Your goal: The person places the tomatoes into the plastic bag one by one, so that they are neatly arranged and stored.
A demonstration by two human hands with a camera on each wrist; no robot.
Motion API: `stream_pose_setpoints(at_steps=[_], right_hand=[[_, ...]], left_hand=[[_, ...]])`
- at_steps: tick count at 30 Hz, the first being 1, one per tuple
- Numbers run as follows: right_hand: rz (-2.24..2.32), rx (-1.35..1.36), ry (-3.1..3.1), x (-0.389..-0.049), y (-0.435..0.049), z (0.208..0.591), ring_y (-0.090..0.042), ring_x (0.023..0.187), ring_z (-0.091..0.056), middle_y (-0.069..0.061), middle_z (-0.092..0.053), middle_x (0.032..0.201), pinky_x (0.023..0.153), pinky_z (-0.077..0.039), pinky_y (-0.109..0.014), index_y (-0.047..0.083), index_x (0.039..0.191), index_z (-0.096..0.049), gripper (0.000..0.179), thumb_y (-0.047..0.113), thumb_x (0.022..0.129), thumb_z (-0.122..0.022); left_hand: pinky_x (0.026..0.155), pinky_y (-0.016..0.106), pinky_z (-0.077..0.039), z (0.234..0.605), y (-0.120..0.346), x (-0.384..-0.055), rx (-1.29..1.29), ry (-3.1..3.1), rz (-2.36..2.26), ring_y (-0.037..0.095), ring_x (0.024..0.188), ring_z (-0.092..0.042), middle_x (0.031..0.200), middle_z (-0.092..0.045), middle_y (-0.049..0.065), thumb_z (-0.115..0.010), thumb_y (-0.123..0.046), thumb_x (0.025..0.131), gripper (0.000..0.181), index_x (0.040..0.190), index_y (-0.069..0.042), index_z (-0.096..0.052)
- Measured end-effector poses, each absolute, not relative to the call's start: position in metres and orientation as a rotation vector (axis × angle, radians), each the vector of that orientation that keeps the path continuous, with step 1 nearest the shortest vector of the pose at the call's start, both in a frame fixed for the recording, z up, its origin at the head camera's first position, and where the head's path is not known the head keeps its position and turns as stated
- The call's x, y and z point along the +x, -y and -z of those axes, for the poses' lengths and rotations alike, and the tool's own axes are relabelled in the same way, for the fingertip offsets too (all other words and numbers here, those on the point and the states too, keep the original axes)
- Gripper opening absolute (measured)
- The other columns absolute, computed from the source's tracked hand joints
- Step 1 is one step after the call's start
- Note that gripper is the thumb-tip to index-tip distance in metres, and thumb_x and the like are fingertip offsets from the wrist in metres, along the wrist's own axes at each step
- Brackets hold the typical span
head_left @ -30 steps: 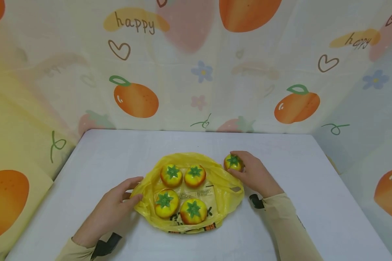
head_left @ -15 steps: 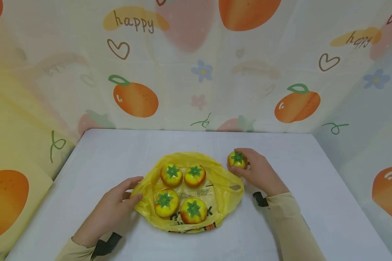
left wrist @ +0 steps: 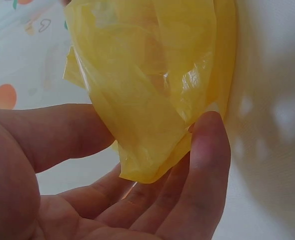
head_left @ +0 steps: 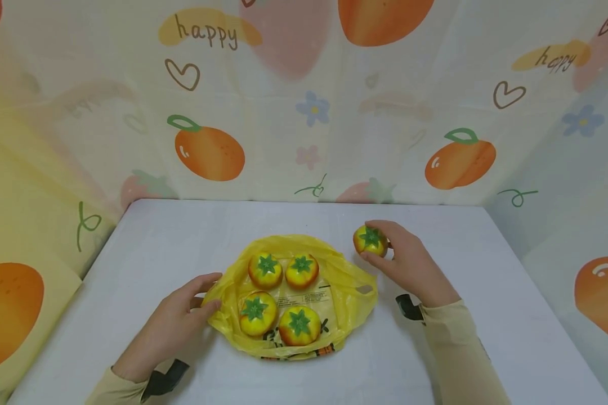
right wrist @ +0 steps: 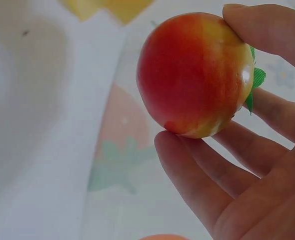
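A yellow plastic bag lies spread open on the table, several artificial persimmons sitting in it, yellow and red with green star-shaped leaves. At the bag's left edge, my left hand holds the plastic between thumb and fingers; the left wrist view shows the bag's corner between them. Beyond the bag's right end, my right hand grips another persimmon by its sides. Seen from the right wrist, this persimmon has a red, rounded underside, pinched between the thumb and fingertips, apart from the table.
A white-covered table holds everything. Behind it and along both sides hangs a printed cloth with fruit, flowers and the word happy. The table's back edge runs a little beyond the persimmon in my right hand.
My right hand has moved up and to the right with the persimmon, away from the bag's right end. The left hand, the bag and the persimmons in it have stayed put.
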State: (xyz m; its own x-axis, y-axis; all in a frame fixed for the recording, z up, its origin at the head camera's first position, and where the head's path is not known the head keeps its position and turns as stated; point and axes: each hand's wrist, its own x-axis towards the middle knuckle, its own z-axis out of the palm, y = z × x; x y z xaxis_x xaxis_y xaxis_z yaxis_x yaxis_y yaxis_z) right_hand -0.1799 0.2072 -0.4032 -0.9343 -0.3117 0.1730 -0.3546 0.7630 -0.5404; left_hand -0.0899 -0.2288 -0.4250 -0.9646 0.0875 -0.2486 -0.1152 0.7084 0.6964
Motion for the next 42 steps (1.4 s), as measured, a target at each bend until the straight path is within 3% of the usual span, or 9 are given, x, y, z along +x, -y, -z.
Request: stream_pose_setpoints(at_steps=[19,27,34,42], right_hand=[[-0.902,0.747,2.812,-0.154,-0.182,0.378,-0.022,0.122,-0.065,-0.004,-0.06,0.154,0.1,-0.062,-0.045,0.015,0.152,-0.056,0.064,0.028,0.096,-0.085],[-0.985,0.786,2.86,-0.149,-0.17,0.382,-0.02,0.128,-0.063,0.001,-0.06,0.154,0.105,-0.06,-0.047,0.02,0.15,-0.056,0.061,0.031,0.097,-0.084],[-0.904,0.842,2.894,-0.138,-0.158,0.392,-0.023,0.142,-0.06,0.001,-0.06,0.155,0.118,-0.053,-0.049,0.019,0.15,-0.058,0.061,0.034,0.096,-0.084],[-0.92,0.881,2.952,-0.129,-0.144,0.403,-0.023,0.141,-0.06,0.0,-0.06,0.156,0.119,-0.052,-0.05,0.021,0.151,-0.059,0.062,0.033,0.096,-0.084]], left_hand=[[0.1,0.056,-0.063,0.424,0.23,-0.089,-0.028,-2.656,-1.108,0.044,0.129,-0.068,0.158,-0.058,0.021,-0.067,-0.03,0.108,0.06,0.163,-0.018,-0.047],[0.099,0.053,-0.063,0.423,0.229,-0.089,0.005,-2.655,-1.149,0.041,0.126,-0.07,0.156,-0.059,0.022,-0.067,-0.028,0.108,0.059,0.162,-0.016,-0.048],[0.098,0.053,-0.063,0.423,0.228,-0.088,0.009,-2.657,-1.153,0.04,0.126,-0.07,0.155,-0.06,0.021,-0.068,-0.028,0.108,0.059,0.162,-0.017,-0.048],[0.1,0.056,-0.062,0.423,0.229,-0.087,0.004,-2.657,-1.139,0.044,0.129,-0.068,0.158,-0.059,0.021,-0.067,-0.03,0.108,0.059,0.163,-0.019,-0.047]])
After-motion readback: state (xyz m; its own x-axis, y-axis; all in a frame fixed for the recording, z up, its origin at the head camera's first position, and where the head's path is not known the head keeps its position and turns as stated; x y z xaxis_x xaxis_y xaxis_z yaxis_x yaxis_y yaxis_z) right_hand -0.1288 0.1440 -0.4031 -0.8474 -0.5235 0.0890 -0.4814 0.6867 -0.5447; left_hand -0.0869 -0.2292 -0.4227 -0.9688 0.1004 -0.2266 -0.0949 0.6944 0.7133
